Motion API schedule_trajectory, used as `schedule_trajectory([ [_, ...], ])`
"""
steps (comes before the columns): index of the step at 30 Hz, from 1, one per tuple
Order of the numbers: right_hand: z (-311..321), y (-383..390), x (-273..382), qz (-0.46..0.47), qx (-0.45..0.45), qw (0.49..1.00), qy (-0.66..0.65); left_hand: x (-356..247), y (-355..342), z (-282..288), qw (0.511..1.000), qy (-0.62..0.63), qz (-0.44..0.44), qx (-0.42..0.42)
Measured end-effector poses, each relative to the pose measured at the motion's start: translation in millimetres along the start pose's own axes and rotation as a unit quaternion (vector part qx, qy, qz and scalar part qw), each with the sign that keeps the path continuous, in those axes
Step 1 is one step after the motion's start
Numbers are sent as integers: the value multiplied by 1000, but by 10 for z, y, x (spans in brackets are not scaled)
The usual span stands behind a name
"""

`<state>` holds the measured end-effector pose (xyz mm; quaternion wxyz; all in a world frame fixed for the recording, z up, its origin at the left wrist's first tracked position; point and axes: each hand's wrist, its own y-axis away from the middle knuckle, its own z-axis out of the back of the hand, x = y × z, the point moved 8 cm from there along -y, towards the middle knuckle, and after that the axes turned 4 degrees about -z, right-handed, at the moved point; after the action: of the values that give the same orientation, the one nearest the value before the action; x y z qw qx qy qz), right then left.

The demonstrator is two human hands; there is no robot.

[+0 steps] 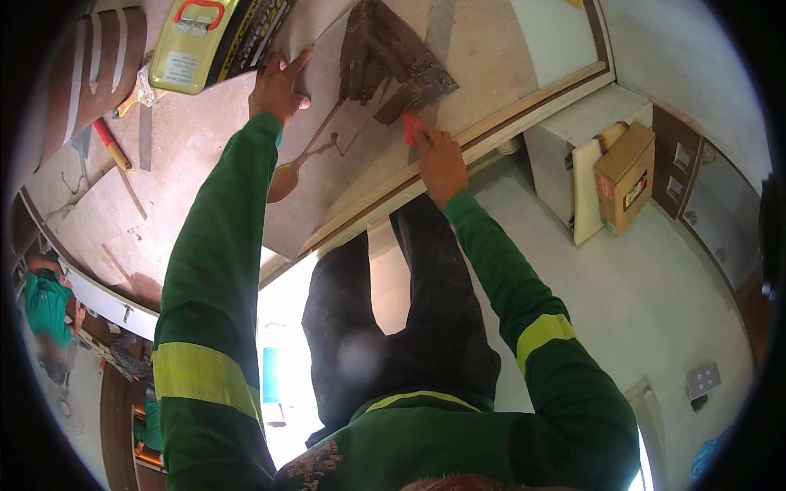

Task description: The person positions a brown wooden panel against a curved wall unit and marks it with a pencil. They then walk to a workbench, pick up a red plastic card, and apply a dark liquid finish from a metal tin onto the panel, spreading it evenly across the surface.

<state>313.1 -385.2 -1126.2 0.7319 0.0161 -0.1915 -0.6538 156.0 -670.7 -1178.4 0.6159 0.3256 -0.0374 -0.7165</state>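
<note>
My right hand [442, 164] grips a red flat spreader [411, 128] at the lower edge of a dark brown, glossy smear [368, 53] on the pale work surface [491, 57]. My left hand [277, 92] rests on that surface left of the smear, fingers spread, near a yellow-and-black metal can [178, 45]. A thin brown trail runs down to a rounded brown patch [283, 180] below my left hand. Farther left lie a red-handled tool [110, 141], a brush [131, 102] and a curved brown panel with light strips [94, 106].
A wooden edge [532, 105] borders the work surface. At right, a cardboard box [622, 176] leans by a pale cabinet [557, 147]. At far left, a co-worker in green [49, 307] appears, and another green-clad person [150, 425] shows lower down. My legs are below the edge.
</note>
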Motion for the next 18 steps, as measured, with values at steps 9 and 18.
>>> schedule_trajectory([
  [9, 665, 18, -347, -260, -110, 912, -296, 192, -225, -222, 999, 36, -21, -36],
  [18, 994, 257, -649, -402, -159, 726, -534, -53, -395, 28, 920, 306, -62, 238],
])
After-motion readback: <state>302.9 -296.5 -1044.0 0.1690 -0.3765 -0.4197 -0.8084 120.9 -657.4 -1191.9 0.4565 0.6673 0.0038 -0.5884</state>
